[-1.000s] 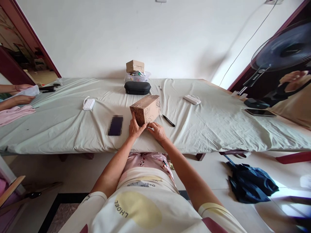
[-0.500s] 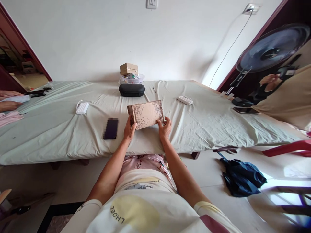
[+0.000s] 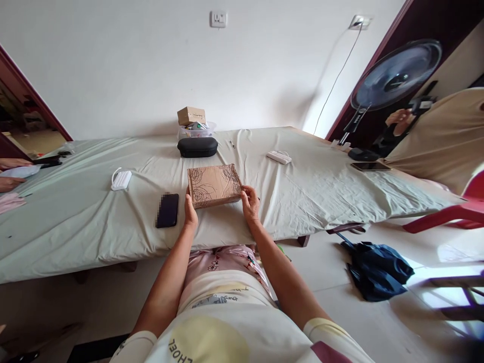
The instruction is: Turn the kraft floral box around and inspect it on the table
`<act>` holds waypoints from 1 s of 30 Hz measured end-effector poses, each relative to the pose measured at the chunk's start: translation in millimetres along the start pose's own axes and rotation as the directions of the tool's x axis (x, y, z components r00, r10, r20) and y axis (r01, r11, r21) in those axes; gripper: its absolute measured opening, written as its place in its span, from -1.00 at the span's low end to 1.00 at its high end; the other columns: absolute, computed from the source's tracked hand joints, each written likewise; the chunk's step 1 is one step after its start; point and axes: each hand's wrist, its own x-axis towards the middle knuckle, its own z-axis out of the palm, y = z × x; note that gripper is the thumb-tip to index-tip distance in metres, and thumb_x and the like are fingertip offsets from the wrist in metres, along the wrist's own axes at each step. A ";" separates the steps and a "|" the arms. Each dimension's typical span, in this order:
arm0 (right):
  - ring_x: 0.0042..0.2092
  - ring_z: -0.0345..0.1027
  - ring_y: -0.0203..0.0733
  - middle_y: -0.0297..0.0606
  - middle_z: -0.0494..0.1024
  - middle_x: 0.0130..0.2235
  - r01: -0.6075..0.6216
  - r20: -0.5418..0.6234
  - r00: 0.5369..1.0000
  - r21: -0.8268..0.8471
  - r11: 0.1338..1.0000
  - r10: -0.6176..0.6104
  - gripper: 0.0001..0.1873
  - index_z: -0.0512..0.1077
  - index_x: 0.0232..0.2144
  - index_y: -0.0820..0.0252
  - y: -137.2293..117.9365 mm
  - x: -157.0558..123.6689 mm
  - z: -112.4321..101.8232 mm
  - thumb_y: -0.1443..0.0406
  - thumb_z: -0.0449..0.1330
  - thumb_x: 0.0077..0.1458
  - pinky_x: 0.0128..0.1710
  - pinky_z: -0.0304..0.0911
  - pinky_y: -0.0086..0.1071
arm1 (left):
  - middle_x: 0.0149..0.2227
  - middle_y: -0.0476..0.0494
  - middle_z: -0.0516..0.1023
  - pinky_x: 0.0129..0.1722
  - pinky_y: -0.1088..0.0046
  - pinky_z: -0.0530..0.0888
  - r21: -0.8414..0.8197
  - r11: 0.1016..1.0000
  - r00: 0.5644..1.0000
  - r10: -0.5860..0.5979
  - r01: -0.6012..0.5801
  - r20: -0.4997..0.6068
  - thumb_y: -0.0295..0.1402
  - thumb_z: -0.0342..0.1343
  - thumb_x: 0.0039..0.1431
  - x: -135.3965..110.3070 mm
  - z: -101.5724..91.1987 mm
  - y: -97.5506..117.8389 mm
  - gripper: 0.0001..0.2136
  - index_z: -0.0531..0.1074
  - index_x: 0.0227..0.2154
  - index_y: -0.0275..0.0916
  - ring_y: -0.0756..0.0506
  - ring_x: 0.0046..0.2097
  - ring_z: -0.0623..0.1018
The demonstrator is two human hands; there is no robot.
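At the near edge of the desk (image 3: 302, 186): the brown cardboard box (image 3: 214, 185), printed with rose outlines, sat broad face up, square to the person, between both hands.
Left hand (image 3: 190, 212): closed on the box's left end, thumb on the top edge and fingers out of sight beneath.
Right hand (image 3: 250, 201): gripped the right end, fingers curled over the corner.
Change: a second earlier the box stood skewed on the sheet with both hands together at its near end. It had since been turned flat, and the hands had parted to opposite ends.
Meaning: the grip was now two-sided and even, with the printed face in full view. Whether the box rested on the sheet or hung just above it could not be told.
Left of the box: a dark smartphone (image 3: 167, 210) lay just beside the left hand, with a small white item (image 3: 121, 179) farther off.
Behind: a black case (image 3: 197, 146), then a smaller carton (image 3: 191, 115) atop a clear tub (image 3: 196, 130) by the wall.
Right side: another white item (image 3: 279, 157) and a second phone (image 3: 369, 166), both well apart from the box.
In the way: nothing lay between the hands and the box. The smartphone was the closest thing to the left hand.
Others: another person's hands (image 3: 11, 164) worked at the far left edge.
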 end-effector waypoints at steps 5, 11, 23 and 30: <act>-0.16 0.44 -0.11 -0.18 0.54 -0.13 0.036 0.051 0.998 -0.016 0.999 -0.035 -0.56 0.51 0.03 0.07 -5.2 -0.7 -1.6 -0.03 0.20 0.27 -0.18 0.44 -0.26 | 0.47 -0.31 0.23 0.42 0.24 0.32 0.072 0.996 0.996 0.062 -0.058 -0.056 0.35 -0.49 0.31 -0.4 -5.1 0.1 -0.08 0.04 0.49 -0.17 -0.16 0.48 0.26; -0.12 0.45 -0.09 -0.14 0.55 -0.09 0.065 0.080 0.995 -0.001 0.998 -0.064 -0.57 0.51 0.04 0.10 -7.9 -3.8 -2.1 -0.02 0.11 0.34 -0.16 0.46 -0.26 | 0.38 -0.38 0.36 0.38 0.19 0.37 0.196 0.978 0.993 0.087 -0.070 -0.077 0.36 -0.16 0.28 0.6 -12.5 0.6 -0.13 0.17 0.42 -0.19 -0.26 0.39 0.41; -0.39 0.24 -0.26 -0.37 0.34 -0.34 0.072 0.135 0.988 -0.023 0.997 -0.068 -0.58 0.46 0.04 0.06 -5.6 -4.6 3.8 -0.01 0.20 0.27 -0.36 0.33 -0.36 | 0.06 -0.39 0.62 0.26 0.16 0.47 0.235 0.972 0.996 0.041 -0.022 -0.077 0.35 -0.16 0.29 4.5 -15.1 1.9 -0.18 0.37 0.25 -0.28 -0.28 0.18 0.59; -0.47 0.16 -0.29 -0.47 0.25 -0.48 0.136 0.255 0.959 -0.030 0.990 -0.124 -0.62 0.46 0.06 0.06 -15.0 -13.3 6.8 0.05 0.19 0.30 -0.39 0.26 -0.39 | 0.35 -0.49 0.37 0.40 0.12 0.33 0.358 0.934 0.977 0.065 0.013 -0.205 0.19 -0.02 0.35 1.6 -12.6 -8.4 -0.23 0.14 0.41 -0.27 -0.30 0.39 0.40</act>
